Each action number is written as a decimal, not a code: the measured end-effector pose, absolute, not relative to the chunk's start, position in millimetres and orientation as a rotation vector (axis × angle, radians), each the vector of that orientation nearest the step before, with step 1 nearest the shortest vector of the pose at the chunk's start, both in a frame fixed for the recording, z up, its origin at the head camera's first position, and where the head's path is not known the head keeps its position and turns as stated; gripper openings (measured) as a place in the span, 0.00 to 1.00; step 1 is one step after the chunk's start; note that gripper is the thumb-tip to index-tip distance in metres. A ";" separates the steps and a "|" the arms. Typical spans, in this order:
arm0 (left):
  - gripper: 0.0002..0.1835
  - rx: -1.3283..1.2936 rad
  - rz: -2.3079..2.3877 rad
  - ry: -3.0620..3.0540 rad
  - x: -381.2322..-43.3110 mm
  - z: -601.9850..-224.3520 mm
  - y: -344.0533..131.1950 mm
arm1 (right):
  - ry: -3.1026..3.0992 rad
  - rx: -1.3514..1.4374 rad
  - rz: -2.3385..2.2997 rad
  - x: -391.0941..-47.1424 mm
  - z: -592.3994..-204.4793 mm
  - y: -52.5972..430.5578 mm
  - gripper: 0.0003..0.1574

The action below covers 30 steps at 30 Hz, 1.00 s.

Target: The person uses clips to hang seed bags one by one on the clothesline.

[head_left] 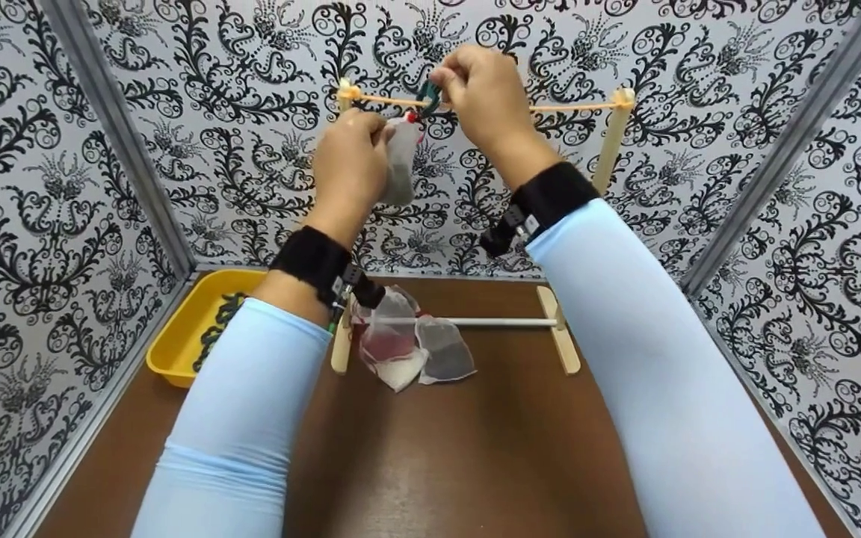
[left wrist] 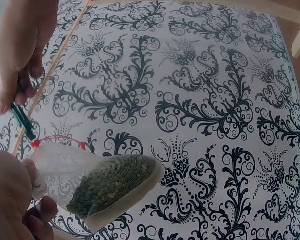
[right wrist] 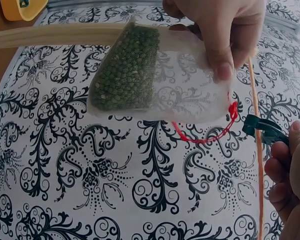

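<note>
My left hand [head_left: 352, 161] pinches the top of a white mesh drawstring bag [left wrist: 115, 185] with small green beans or pellets inside. A red cord [right wrist: 205, 140] loops from the bag's mouth. Held in my right hand [head_left: 486, 93] is a dark green plastic clip [right wrist: 265, 127], which overlaps an orange string [head_left: 576, 107]. In the left wrist view the clip's tip lies right at the cord's red knot [left wrist: 36, 143]. Both hands are up at the string's height, the left one lower and left of the right.
The string runs between two wooden posts [head_left: 610, 149], joined low down by a white rod [head_left: 505, 322]. More mesh bags [head_left: 445, 350] rest by the rod on the brown table [head_left: 430, 463]. At left, a yellow basket [head_left: 169, 321] holds several dark green clips. Patterned walls surround the table.
</note>
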<state>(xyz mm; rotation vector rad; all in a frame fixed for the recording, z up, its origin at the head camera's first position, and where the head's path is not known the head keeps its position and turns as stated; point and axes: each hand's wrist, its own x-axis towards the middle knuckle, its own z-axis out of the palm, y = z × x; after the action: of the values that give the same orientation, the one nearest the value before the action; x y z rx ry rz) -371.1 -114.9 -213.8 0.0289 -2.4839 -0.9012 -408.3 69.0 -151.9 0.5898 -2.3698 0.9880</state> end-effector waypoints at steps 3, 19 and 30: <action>0.16 0.028 -0.899 -2.480 -370.5 -214.1 -111.3 | -2.411 0.614 0.952 -407.7 -154.8 66.0 0.18; 0.15 -0.054 -0.847 -2.413 -369.5 -225.2 -115.4 | -2.717 0.713 0.786 -395.9 -162.1 56.9 0.37; 0.13 -0.105 -0.828 -2.406 -363.3 -253.4 -121.9 | -2.312 0.791 0.877 -368.2 -218.8 106.0 0.20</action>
<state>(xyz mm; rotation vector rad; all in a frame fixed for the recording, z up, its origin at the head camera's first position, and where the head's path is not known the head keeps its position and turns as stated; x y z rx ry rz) -363.3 -121.9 -253.4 -0.1054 -2.4055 -0.8275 -368.2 106.0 -218.8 0.7914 -2.3119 0.8774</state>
